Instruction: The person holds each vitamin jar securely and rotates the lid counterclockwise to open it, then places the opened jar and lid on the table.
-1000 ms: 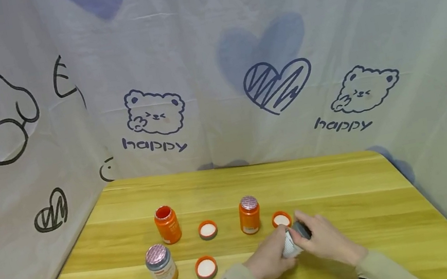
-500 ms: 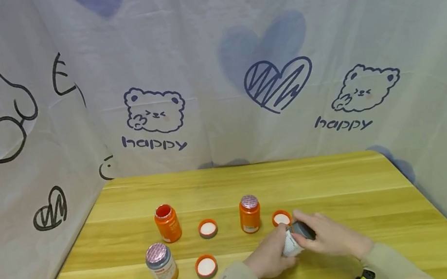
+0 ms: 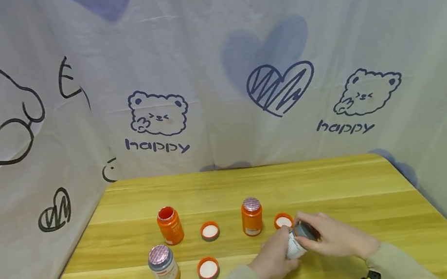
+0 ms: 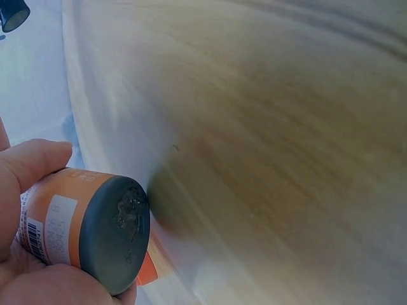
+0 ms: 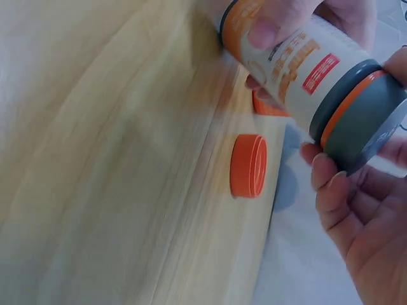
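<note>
A supplement bottle (image 3: 293,247) with a white and orange label lies tilted between my hands above the table. My left hand (image 3: 273,255) grips its body, thumb and fingers wrapped round the label in the left wrist view. Its grey screw cap (image 5: 369,124) has an orange rim, and a dark grey band shows on the bottle beside it. My right hand (image 3: 339,237) holds this cap between thumb and fingers. The dark bottle base (image 4: 117,235) is in the left wrist view. An upturned orange-rimmed lid (image 3: 283,220) lies just behind the hands.
An orange bottle (image 3: 252,221) with a foil-sealed top stands left of my hands. Farther left are an open orange bottle (image 3: 171,228) and a foil-topped grey bottle (image 3: 165,270). Upturned lids lie near them, one farther back (image 3: 210,231) and one nearer (image 3: 208,269). Printed cloth surrounds the wooden table (image 3: 345,178).
My right hand and wrist have shifted slightly right, with the cap turned a little. My left hand keeps its hold on the bottle. The standing bottles and loose lids have not moved.
</note>
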`<state>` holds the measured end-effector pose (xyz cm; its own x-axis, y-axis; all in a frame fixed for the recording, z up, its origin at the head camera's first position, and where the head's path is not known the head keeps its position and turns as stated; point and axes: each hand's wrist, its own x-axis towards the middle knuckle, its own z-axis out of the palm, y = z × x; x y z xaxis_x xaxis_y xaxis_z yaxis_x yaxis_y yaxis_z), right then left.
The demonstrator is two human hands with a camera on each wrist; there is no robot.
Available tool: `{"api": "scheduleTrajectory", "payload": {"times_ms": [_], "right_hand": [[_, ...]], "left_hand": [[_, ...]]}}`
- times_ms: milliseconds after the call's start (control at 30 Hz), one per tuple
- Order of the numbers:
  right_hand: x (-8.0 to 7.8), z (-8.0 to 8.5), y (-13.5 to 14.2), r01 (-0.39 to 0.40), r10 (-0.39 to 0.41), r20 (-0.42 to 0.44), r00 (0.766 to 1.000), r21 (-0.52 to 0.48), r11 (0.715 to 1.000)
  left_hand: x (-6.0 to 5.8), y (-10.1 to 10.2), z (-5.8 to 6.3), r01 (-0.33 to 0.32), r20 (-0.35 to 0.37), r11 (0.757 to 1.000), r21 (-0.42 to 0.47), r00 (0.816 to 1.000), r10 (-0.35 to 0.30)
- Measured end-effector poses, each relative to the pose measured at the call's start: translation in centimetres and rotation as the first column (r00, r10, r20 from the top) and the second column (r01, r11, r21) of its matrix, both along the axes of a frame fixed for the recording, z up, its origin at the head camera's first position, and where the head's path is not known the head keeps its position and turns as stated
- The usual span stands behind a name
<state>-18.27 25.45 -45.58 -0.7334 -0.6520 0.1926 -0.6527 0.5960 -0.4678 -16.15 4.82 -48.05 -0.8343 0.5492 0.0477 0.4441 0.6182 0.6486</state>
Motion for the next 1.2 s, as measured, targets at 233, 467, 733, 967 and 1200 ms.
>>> {"api": "scheduleTrajectory", "payload": {"times_ms": [233, 467, 733, 967, 1200], "right_hand": [[0.4, 0.8, -0.8, 0.141, -0.145, 0.125, 0.981, 0.037, 0.989], [0.5, 2.2, -1.7, 0.245, -0.250, 0.232, 0.940, 0.048, 0.968], [0.8, 3.3, -1.9, 0.344, -0.334, 0.457, 0.824, 0.066, 0.937], [0.8, 3.4, -1.6, 0.338, -0.317, 0.557, 0.767, 0.069, 0.939], [1.0, 3.7, -1.5, 0.303, -0.268, 0.586, 0.765, 0.040, 0.952]], "left_hand": [[0.4, 0.3, 0.0, -0.019, -0.014, 1.000, -0.020, 1.000, 0.018], [0.5, 0.3, 0.1, -0.034, -0.004, 0.999, -0.022, 0.999, 0.034], [0.6, 0.4, -0.1, -0.040, -0.005, 0.998, -0.041, 0.999, 0.040], [0.5, 0.4, -0.3, -0.036, -0.003, 0.999, -0.031, 0.999, 0.036], [0.5, 0.4, -0.3, -0.036, -0.012, 0.999, -0.024, 0.999, 0.036]]}}
